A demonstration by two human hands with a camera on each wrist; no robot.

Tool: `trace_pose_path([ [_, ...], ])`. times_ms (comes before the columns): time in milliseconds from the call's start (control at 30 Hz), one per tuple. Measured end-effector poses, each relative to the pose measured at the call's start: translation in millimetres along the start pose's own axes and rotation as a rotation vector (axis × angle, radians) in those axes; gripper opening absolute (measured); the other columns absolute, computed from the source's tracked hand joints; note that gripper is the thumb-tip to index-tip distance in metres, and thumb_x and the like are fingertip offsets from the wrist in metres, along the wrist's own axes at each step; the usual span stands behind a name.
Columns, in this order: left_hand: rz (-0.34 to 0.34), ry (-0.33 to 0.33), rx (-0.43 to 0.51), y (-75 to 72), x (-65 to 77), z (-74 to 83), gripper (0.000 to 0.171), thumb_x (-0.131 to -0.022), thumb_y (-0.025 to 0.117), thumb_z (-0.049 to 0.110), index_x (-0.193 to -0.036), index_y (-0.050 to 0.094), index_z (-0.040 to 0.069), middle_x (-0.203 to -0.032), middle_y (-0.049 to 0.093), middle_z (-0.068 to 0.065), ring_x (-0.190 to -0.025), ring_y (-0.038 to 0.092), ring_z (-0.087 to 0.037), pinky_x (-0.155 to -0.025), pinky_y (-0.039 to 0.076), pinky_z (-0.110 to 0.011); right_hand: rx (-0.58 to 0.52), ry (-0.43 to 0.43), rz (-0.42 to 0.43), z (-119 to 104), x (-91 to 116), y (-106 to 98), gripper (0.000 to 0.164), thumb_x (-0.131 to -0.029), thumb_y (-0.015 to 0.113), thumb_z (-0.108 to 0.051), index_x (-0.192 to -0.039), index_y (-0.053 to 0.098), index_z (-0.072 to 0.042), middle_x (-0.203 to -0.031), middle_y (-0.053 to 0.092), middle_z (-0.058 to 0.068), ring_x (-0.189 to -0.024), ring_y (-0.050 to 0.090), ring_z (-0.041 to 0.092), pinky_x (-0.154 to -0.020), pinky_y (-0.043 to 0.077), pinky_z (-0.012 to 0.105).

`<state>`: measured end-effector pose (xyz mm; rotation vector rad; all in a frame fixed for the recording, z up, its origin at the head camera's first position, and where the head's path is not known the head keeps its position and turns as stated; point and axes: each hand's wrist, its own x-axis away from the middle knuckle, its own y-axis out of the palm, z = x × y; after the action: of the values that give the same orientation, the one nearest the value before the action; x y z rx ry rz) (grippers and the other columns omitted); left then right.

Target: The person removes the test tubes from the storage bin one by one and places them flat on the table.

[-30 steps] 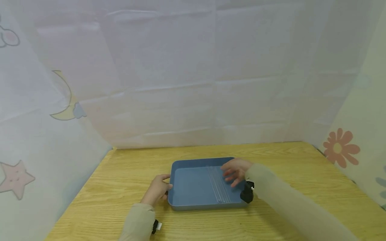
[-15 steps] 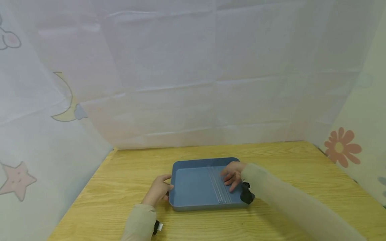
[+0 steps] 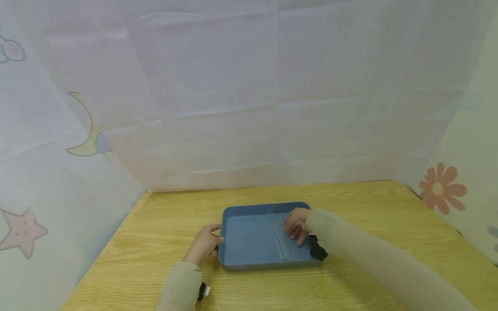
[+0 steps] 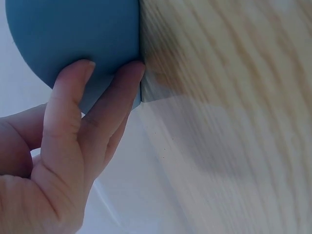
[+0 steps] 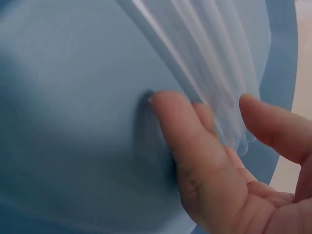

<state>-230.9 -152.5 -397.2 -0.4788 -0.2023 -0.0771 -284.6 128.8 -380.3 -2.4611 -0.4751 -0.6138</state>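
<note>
A shallow blue rectangular tray [image 3: 245, 242] sits on the wooden table. My left hand [image 3: 204, 244] holds its left wall, the thumb at the rim; in the left wrist view two fingertips [image 4: 138, 70] press the outer side, low near the table. Several clear slender tubes with rounded ends [image 3: 280, 248] lie side by side across the tray floor, right of the middle. My right hand [image 3: 296, 224] is over the tray at their right side. In the right wrist view its fingertips reach down beside the tubes [image 5: 168, 53], close to the tray floor, while the thumb [image 5: 273, 126] stands apart.
The wooden table [image 3: 167, 216] extends around the tray. Pale printed sheets [image 3: 218, 142] rise behind it and on both sides. A dark wrist camera [image 3: 318, 248] on the right wrist overlaps the tray's near right corner in the head view.
My right hand has moved a little left and down toward the tubes, its fingers bending more. My left hand keeps its place on the tray's left wall.
</note>
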Motion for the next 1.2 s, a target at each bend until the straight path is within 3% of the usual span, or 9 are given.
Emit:
trace_pose_path([
  [133, -0.008, 0.002, 0.003, 0.0, 0.9, -0.4, 0.048, -0.095, 0.055, -0.006, -0.141, 0.043, -0.009, -0.082, 0.067, -0.014, -0.06, 0.059, -0.017, -0.047, 0.043, -0.026, 0.05, 0.003, 0.035, 3, -10, 3, 0.04, -0.09, 0.061, 0.005, -0.128, 0.052, 0.015, -0.101, 0.061, 0.024, -0.079, 0.061, 0.029, -0.068, 0.057, 0.045],
  [300, -0.014, 0.011, -0.019, -0.8, -0.1, 0.6, 0.048, -0.094, 0.055, -0.006, -0.14, 0.043, -0.01, -0.08, 0.067, -0.013, -0.059, 0.059, -0.016, -0.048, 0.045, -0.027, 0.084, 0.007, 0.074, 8, -25, 4, 0.026, -0.087, 0.064, 0.001, -0.111, 0.061, 0.011, -0.089, 0.062, 0.02, -0.061, 0.058, 0.022, -0.057, 0.057, 0.038],
  [400, -0.012, 0.008, -0.02, -1.4, 0.3, 0.3, 0.048, -0.094, 0.056, -0.006, -0.139, 0.044, -0.01, -0.081, 0.067, -0.014, -0.06, 0.06, -0.017, -0.049, 0.047, -0.028, 0.072, 0.01, 0.098, 8, -29, 7, 0.047, -0.085, 0.066, 0.002, -0.128, 0.048, 0.014, -0.085, 0.06, 0.022, -0.055, 0.055, 0.022, -0.053, 0.055, 0.039],
  [533, -0.005, 0.012, -0.018, -2.3, 0.6, -1.4, 0.047, -0.093, 0.057, -0.008, -0.138, 0.045, -0.011, -0.082, 0.067, -0.014, -0.062, 0.062, -0.018, -0.049, 0.048, -0.028, 0.038, 0.012, 0.138, 7, -29, 11, 0.079, -0.086, 0.066, 0.003, -0.146, 0.016, 0.014, -0.085, 0.057, 0.023, -0.053, 0.054, 0.023, -0.053, 0.055, 0.041],
  [567, -0.005, 0.008, -0.016, -2.3, 0.6, -1.3, 0.047, -0.093, 0.057, -0.007, -0.138, 0.045, -0.011, -0.081, 0.067, -0.014, -0.061, 0.061, -0.017, -0.049, 0.047, -0.027, 0.032, 0.013, 0.144, 6, -27, 11, 0.08, -0.086, 0.065, 0.002, -0.147, 0.015, 0.014, -0.084, 0.057, 0.023, -0.052, 0.054, 0.022, -0.052, 0.055, 0.04],
  [867, -0.007, 0.001, 0.004, -2.0, 2.6, -2.5, 0.049, -0.093, 0.055, -0.007, -0.14, 0.042, -0.011, -0.079, 0.066, -0.012, -0.06, 0.059, -0.016, -0.048, 0.045, -0.026, 0.038, 0.024, 0.116, -1, -7, 4, 0.032, -0.088, 0.062, -0.005, -0.115, 0.057, 0.011, -0.086, 0.061, 0.021, -0.061, 0.06, 0.023, -0.055, 0.056, 0.038],
  [1067, -0.016, -0.02, 0.018, -1.0, 0.5, -1.8, 0.05, -0.094, 0.055, -0.007, -0.141, 0.042, -0.009, -0.078, 0.067, -0.012, -0.059, 0.06, -0.016, -0.047, 0.042, -0.024, -0.021, -0.001, 0.11, 0, -1, -2, 0.035, -0.091, 0.054, -0.006, -0.12, 0.057, 0.013, -0.09, 0.059, 0.023, -0.062, 0.056, 0.023, -0.058, 0.057, 0.036],
  [1200, -0.014, -0.018, 0.004, -1.1, -1.4, -2.4, 0.05, -0.094, 0.056, -0.006, -0.141, 0.042, -0.009, -0.079, 0.066, -0.011, -0.061, 0.061, -0.017, -0.047, 0.044, -0.025, -0.14, -0.032, 0.082, 3, -5, -8, 0.048, -0.091, 0.05, -0.001, -0.134, 0.041, 0.019, -0.107, 0.057, 0.03, -0.064, 0.06, 0.024, -0.062, 0.058, 0.039],
])
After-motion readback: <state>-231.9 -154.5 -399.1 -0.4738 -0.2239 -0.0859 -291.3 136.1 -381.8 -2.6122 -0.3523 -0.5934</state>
